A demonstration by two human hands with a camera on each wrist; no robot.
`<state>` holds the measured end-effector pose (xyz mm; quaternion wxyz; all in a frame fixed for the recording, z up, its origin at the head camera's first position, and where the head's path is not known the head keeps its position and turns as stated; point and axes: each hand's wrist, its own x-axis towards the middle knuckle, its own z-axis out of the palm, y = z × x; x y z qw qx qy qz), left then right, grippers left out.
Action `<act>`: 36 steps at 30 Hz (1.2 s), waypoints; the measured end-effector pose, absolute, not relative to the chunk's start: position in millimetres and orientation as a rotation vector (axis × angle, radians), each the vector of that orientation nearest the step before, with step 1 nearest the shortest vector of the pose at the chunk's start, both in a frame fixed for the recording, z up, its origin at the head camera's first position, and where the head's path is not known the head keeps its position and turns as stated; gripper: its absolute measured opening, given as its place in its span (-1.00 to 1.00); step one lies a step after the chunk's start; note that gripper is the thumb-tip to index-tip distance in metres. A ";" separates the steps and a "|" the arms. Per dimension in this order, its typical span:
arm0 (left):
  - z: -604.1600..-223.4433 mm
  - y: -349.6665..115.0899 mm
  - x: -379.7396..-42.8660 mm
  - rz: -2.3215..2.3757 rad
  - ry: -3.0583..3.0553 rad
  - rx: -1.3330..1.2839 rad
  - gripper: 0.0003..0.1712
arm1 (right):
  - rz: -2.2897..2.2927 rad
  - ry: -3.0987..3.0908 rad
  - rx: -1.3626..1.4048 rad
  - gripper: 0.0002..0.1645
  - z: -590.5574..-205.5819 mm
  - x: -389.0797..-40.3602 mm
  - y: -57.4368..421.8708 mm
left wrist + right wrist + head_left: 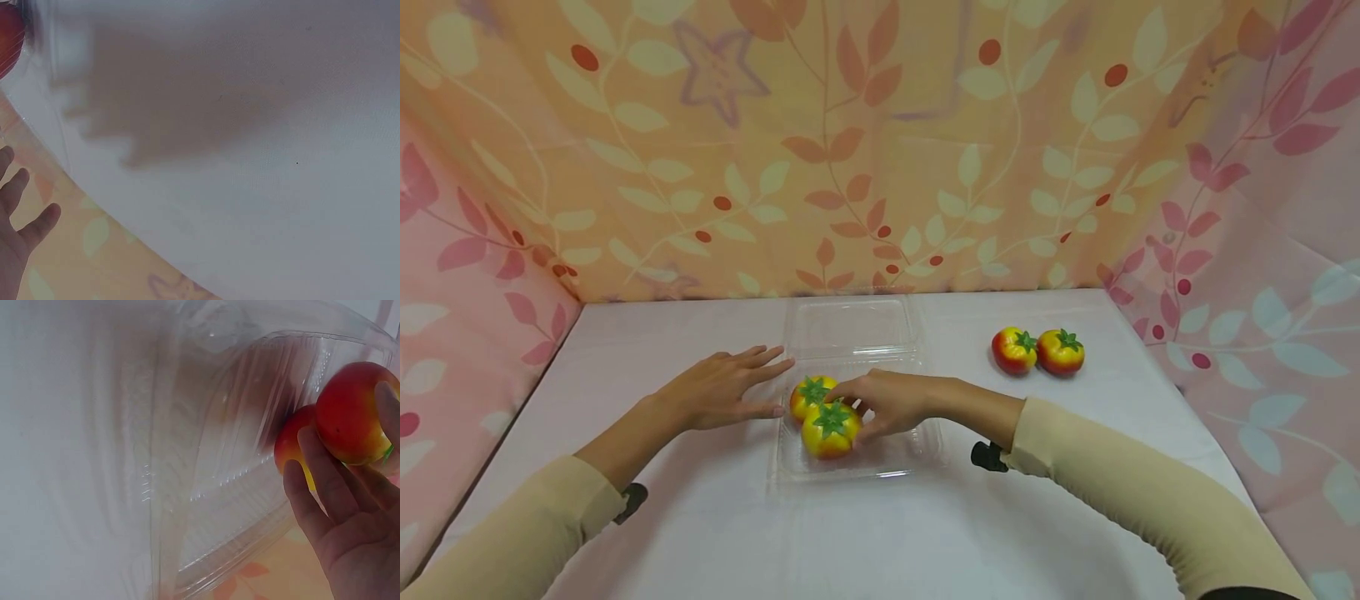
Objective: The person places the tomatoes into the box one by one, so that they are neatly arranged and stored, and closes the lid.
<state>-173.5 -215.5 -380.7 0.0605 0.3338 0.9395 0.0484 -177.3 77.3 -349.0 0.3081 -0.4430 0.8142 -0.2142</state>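
Note:
My right hand (891, 402) grips a red-and-yellow toy tomato (831, 433) with a green leafy top, over the left part of a clear plastic clamshell box (895, 454). Just behind it, a second tomato (805, 398) sits in the box. In the right wrist view, thumb and fingers (331, 481) lie around the held tomato (350, 415), with the other tomato (290, 440) partly covered behind it. My left hand (730, 387) hovers at the box's left edge, fingers spread and holding nothing.
Two more tomatoes, one (1013, 350) beside the other (1062, 353), lie at the back right of the white-covered table (685, 517). The box's lid (853, 325) lies folded open toward the back. Patterned cloth (865, 167) hangs behind and at both sides.

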 end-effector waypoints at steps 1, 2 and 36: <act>-380.9 -215.8 -173.4 0.143 2.843 1.007 -0.10 | -0.567 2.150 -1.176 -0.26 -349.0 -177.3 76.3; -380.9 -215.9 -173.3 0.140 2.844 1.012 -0.09 | -0.568 2.146 -1.178 -0.26 -348.9 -177.1 75.3; -384.6 -217.5 -175.5 0.138 2.844 0.999 -0.06 | -0.518 2.116 -1.165 -0.25 -365.8 -174.1 62.1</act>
